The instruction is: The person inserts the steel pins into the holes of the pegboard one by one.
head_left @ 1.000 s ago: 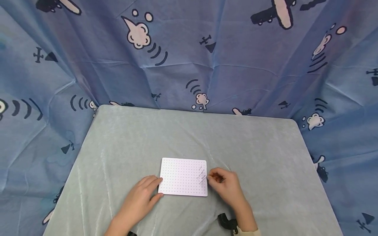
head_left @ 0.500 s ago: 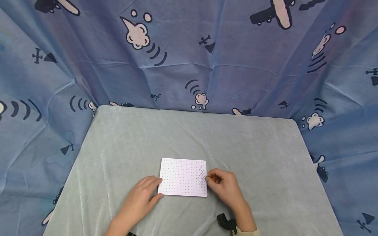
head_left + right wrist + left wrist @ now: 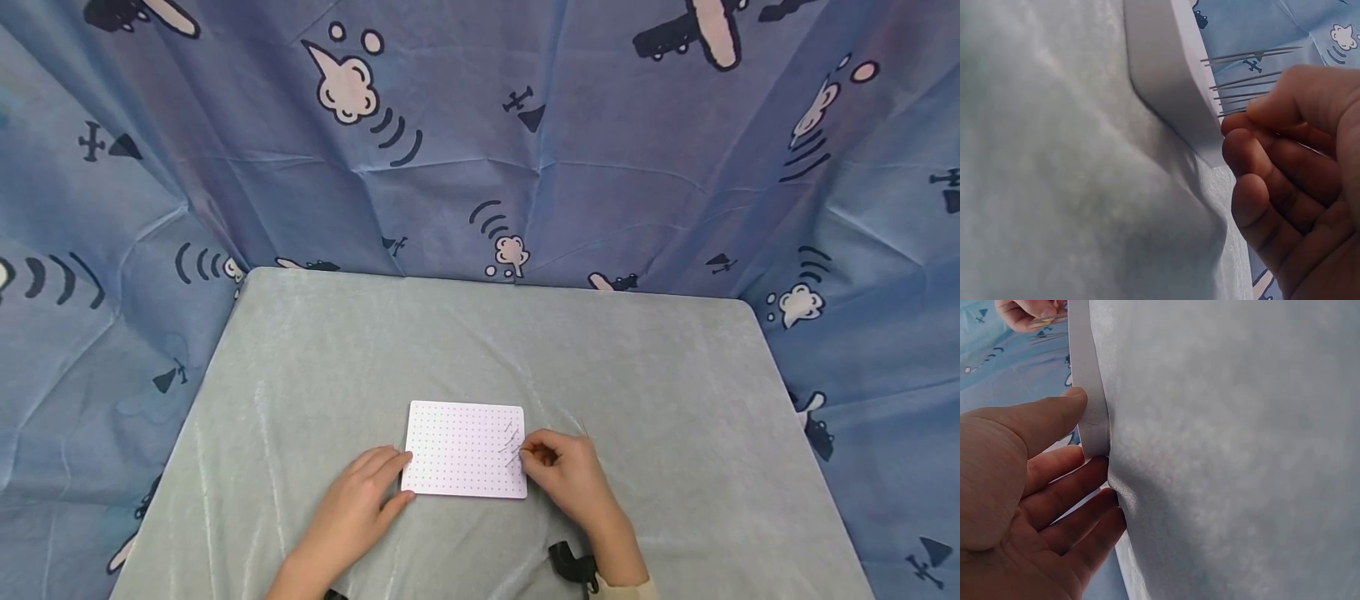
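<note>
A white pegboard (image 3: 453, 450) with rows of small holes lies on the cloth. Several thin metal pins (image 3: 510, 437) stand up from its right part; in the right wrist view these pins (image 3: 1244, 84) jut from the board's face. My right hand (image 3: 570, 479) is at the board's right edge, thumb and index finger pinching a pin close to the surface, its other fingers curled loosely. At the opposite side, my left hand (image 3: 356, 504) rests against the board, index fingertip on the left edge and thumb at the near left corner. Its fingers look relaxed in the left wrist view.
A pale grey-green cloth (image 3: 337, 358) covers the table, with soft wrinkles. Behind and at both sides hangs a blue curtain (image 3: 450, 100) printed with planes and clouds. A black wrist mount (image 3: 573, 567) sits by my right wrist.
My right hand has shifted slightly left, its fingertips now overlapping the board's right edge in the head view. The left hand and the board stay in place.
</note>
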Demonstrator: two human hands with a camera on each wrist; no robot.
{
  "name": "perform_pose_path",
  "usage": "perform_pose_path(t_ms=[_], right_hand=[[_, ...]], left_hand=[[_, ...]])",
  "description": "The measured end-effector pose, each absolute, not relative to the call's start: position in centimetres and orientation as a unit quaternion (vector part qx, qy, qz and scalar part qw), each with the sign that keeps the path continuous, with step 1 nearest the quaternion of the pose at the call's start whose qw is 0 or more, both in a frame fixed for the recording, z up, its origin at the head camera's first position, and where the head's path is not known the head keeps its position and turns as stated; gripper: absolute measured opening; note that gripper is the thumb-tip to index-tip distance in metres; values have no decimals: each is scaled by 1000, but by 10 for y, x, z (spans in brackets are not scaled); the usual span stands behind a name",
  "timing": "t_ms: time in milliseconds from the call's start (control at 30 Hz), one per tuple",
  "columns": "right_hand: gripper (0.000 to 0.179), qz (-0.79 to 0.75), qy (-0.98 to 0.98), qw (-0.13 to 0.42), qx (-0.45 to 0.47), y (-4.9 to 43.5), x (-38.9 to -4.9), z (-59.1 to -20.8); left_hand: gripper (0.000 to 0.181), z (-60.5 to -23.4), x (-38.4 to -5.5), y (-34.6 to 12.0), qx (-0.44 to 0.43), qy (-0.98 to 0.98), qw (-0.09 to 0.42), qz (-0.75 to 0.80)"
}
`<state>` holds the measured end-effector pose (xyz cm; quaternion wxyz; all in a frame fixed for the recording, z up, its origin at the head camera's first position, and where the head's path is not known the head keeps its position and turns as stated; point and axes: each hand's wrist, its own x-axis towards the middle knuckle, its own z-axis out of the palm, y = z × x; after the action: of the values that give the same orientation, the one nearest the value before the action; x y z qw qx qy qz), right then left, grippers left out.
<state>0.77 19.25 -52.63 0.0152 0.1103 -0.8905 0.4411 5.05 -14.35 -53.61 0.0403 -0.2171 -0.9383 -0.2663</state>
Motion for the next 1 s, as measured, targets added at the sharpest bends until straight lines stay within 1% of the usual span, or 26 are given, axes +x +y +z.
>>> perform_pose_path(t_ms=[367,633,800,1000], right_hand=[[25,439,-891,-3,112,194,7,-523],[16,436,-894,-19,100,199,7,-521],[17,415,-906,-2,89,208,7,-520],[14,343,-938,33,31,228,5,-519]], left_hand=[[56,-535,50,-143,-220,-937,43,-267],[56,-535,50,-143,-220,-938,39,-265],[57,-535,51,-143,-221,-939,34,-262],[59,-535,51,-143,-221,-939,30,-263]])
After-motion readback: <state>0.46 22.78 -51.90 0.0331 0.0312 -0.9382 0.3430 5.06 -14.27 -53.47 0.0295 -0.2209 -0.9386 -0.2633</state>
